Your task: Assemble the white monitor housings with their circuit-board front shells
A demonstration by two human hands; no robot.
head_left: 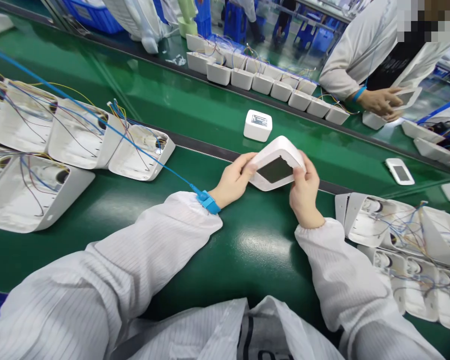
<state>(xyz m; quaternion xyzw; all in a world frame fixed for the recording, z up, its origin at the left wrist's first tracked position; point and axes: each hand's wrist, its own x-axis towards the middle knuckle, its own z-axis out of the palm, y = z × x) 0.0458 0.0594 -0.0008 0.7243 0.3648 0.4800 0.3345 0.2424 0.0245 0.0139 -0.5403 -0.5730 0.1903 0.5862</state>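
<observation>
A white plastic housing with a dark rectangular panel (274, 170) is held up over the bench's near edge of the conveyor. My left hand (234, 177) grips its left side, thumb on the front rim. On its right side my right hand (305, 187) is closed, with the thumb at the lower edge of the dark panel. A blue wrist strap (209, 201) with a cord circles my left wrist. Just beyond, a white box-shaped unit (258, 126) with a printed label sits on the green belt (206, 117).
Open white housings (140, 152) with wires stand at the left; more wired housings (371, 220) stand at the right. A small white unit with a dark screen (400, 171) lies on the belt. Across it, a co-worker's hands (384, 102) hold a white part beside a row of housings (262, 84).
</observation>
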